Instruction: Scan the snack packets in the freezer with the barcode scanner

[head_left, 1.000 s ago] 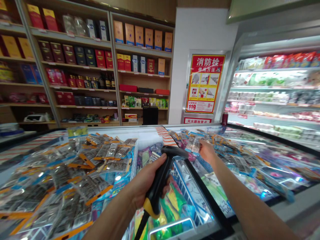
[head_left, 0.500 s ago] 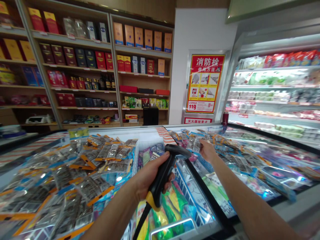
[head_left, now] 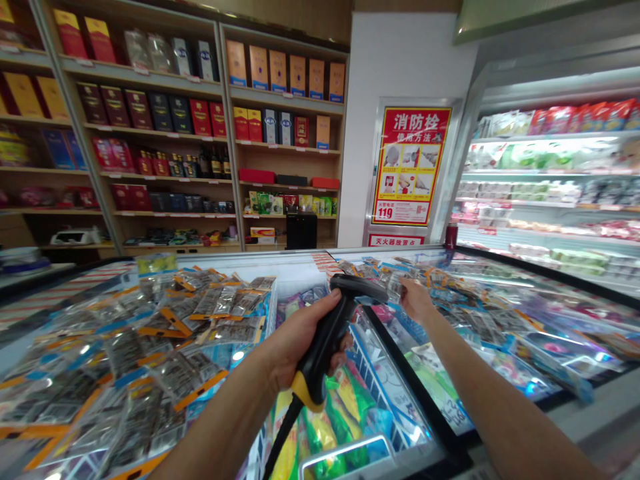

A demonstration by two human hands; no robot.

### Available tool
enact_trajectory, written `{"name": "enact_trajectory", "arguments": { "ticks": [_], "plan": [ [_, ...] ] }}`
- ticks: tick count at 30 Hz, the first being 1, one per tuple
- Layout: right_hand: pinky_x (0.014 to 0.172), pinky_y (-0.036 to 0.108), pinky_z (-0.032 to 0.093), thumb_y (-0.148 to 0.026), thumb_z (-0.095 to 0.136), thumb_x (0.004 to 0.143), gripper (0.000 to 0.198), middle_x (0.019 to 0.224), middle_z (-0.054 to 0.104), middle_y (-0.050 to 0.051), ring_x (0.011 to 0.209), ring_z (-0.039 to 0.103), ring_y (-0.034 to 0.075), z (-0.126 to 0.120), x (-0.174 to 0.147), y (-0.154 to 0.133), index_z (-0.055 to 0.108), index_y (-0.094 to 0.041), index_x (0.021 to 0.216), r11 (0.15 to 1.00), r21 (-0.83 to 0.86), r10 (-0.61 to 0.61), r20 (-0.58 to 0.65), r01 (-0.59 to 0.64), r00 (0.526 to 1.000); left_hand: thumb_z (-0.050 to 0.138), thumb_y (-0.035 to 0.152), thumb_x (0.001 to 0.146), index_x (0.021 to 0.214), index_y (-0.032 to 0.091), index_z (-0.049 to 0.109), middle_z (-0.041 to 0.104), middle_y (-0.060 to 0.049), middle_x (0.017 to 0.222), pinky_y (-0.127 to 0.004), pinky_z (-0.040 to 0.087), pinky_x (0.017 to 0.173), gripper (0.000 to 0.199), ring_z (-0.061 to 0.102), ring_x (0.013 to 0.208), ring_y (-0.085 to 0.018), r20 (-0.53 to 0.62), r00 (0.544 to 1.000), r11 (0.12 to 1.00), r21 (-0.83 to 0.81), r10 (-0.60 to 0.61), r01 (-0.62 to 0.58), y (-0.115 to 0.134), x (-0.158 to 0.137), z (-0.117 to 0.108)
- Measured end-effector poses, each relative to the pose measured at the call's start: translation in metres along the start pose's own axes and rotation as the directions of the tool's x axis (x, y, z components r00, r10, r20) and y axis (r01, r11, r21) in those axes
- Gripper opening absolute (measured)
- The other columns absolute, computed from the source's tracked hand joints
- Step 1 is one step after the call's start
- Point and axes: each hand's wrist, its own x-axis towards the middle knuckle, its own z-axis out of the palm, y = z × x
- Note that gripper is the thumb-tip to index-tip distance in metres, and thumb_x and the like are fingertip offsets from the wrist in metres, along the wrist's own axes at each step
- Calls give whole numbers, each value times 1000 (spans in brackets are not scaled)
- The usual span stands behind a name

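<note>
My left hand is wrapped round the handle of a black and yellow barcode scanner, its cord running down toward me. The scanner's head points right, toward my right hand. Between the fingers of that hand is a small clear plastic packet, held just beyond the scanner head; its print is too small to read. Many similar packets with orange and blue edges lie spread over the freezer top at the left, and more packets lie at the right.
Under the scanner, an open freezer section holds a white wire basket with green and yellow bags. A black freezer frame runs beside it. Shelves of boxes stand behind, and a lit refrigerated case is at the right.
The scanner in my left hand has risen slightly and its head has come closer to the packet. My right hand stays almost in place with the packet.
</note>
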Motion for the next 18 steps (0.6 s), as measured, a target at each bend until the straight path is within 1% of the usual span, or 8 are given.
{"name": "enact_trajectory", "arguments": {
  "ticks": [4, 7, 10, 13, 15, 18],
  "plan": [
    [48, 22, 51, -9, 49, 67, 11, 54, 65, 0, 51, 61, 13, 0, 1, 1, 56, -17, 63, 1000, -9, -3, 3, 3, 1000, 39, 51, 76, 80, 15, 51, 52, -1, 52, -17, 33, 34, 38, 46, 36, -8, 3, 1000, 1000, 20, 7, -7, 1, -1, 0],
    [45, 23, 50, -10, 49, 68, 11, 53, 65, 0, 48, 60, 14, -1, 1, 2, 56, -17, 62, 1000, -24, 2, -1, -2, 1000, 40, 51, 76, 80, 15, 51, 52, -1, 52, -16, 32, 34, 37, 47, 36, -8, -8, 1000, 1000, 20, 23, -23, -1, -4, -5],
    [42, 23, 48, -11, 48, 67, 11, 52, 64, -1, 45, 59, 13, -2, -1, 2, 55, -18, 63, 999, -48, 10, -8, -11, 1000, 40, 50, 76, 78, 15, 50, 51, 0, 51, -16, 32, 33, 36, 46, 35, -8, -107, 992, 997, 39, 72, -69, 0, -8, -18],
    [41, 22, 47, -12, 49, 67, 10, 49, 62, -2, 43, 57, 12, 1, -4, 3, 54, -19, 62, 997, -79, 20, 1, -20, 1000, 40, 49, 76, 77, 15, 48, 51, 0, 49, -16, 32, 32, 35, 46, 34, -8, -225, 966, 991, 70, 130, -118, 5, -12, -35],
    [40, 21, 46, -13, 49, 67, 10, 48, 61, -2, 41, 56, 12, 8, -9, 7, 54, -18, 60, 994, -108, 38, 29, -35, 999, 41, 49, 76, 77, 16, 47, 51, 0, 50, -16, 32, 32, 34, 46, 34, -8, -272, 947, 985, 84, 169, -151, 11, -17, -46],
    [39, 22, 44, -11, 51, 64, 9, 43, 58, -2, 38, 54, 12, 28, -18, 23, 55, -17, 60, 987, -150, 69, 107, -52, 992, 41, 48, 76, 78, 16, 46, 52, 0, 50, -17, 34, 33, 32, 46, 35, -8, -312, 924, 975, 95, 221, -201, 19, -27, -60]
  ]
}}
